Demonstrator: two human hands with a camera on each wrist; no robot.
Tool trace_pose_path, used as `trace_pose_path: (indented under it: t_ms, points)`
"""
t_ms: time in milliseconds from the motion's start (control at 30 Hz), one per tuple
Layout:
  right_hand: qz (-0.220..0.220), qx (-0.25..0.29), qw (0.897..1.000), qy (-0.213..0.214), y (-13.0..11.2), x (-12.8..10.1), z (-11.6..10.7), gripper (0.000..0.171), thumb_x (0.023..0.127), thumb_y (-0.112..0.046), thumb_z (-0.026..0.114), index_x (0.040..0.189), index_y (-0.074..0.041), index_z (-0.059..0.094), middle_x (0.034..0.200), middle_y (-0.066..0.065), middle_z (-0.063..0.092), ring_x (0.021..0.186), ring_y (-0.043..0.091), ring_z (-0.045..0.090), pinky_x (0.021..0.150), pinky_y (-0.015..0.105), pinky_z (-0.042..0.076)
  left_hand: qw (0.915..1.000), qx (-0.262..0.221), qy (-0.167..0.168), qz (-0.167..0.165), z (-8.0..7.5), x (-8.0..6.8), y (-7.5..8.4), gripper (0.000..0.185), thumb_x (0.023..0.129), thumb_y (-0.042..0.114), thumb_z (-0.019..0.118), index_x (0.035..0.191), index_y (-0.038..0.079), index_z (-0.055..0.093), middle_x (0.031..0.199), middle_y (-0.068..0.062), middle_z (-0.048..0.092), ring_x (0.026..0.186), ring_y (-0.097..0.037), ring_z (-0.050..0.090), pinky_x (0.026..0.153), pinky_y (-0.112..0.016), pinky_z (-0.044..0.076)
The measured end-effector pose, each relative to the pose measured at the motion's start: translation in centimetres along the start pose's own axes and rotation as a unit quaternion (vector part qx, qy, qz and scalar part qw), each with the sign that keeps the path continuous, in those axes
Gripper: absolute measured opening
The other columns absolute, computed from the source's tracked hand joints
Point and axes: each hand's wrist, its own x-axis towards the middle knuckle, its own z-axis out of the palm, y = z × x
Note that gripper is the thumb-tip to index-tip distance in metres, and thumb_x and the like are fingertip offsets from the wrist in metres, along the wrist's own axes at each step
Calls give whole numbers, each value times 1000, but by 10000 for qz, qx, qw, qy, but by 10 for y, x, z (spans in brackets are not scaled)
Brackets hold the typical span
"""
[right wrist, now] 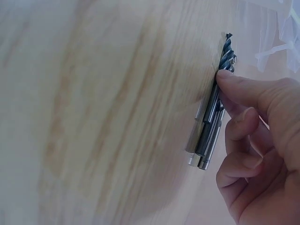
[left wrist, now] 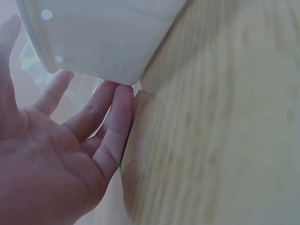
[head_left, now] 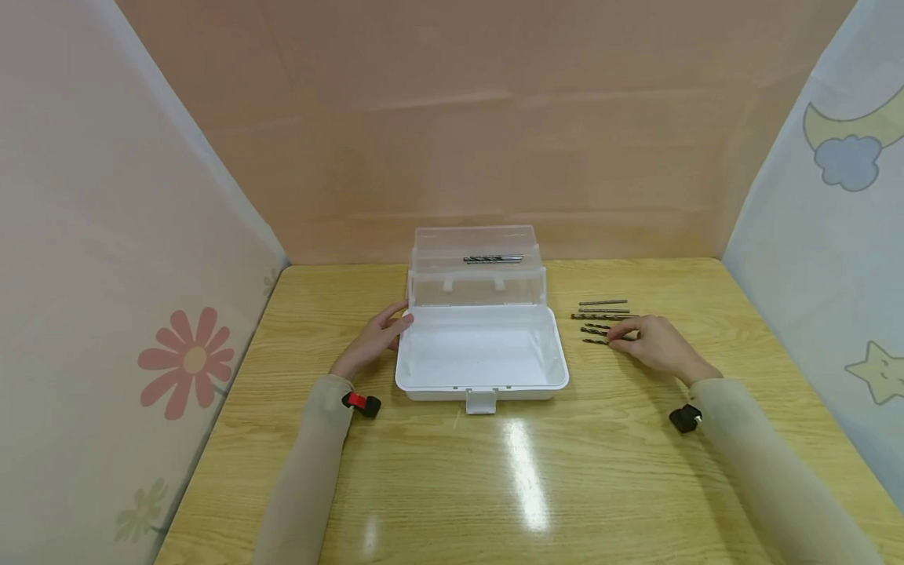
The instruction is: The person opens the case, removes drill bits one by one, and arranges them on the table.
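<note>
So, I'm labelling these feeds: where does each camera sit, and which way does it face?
Head: worn on the head, facing forward and down at the plastic box and twist drill bits; left hand, right hand and sleeves show.
Left wrist: on that wrist, facing the plastic box; left hand shows.
Right wrist: on that wrist, facing twist drill bits; right hand shows.
Shared: head and right wrist both show the right hand.

One left hand (head_left: 372,340) and one right hand (head_left: 660,345) make two, each wearing one wrist device (head_left: 371,406). Between them stands one box (head_left: 424,395) with one latch (head_left: 481,402). Six drill bits (head_left: 600,317) show beside the right hand; some further bits (head_left: 492,259), overlapping past counting, lie beyond and between both hands. One counter (head_left: 438,486) lies beneath.
</note>
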Motion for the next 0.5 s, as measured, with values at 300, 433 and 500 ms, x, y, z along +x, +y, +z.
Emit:
trace_pose_path:
  t_ms: [300,433,500]
  points:
    - [197,93,9997,-144,-9,1,-8,23,101,-26,76,118,-11,82,121,17,79,73,13,55,72,31,47,10000,-29,-45,58,0,-1,0,64,113,45,51,169,19,32,143,-28,63,90,-17,73,85,-31,60]
    - [229,254,9992,-187,-18,5,-17,27,102,-29,75,120,-10,81,122,18,78,68,14,52,64,30,45,10000,-25,-27,38,0,0,0,64,113,45,51,169,20,33,144,-27,63,90,-17,73,86,-31,60]
    - [197,297,9992,-204,-22,7,-23,27,103,-29,74,121,-9,80,122,19,78,64,13,50,60,29,44,10000,-23,1,18,0,0,0,64,113,46,51,168,20,34,144,-27,63,90,-17,73,87,-31,60]
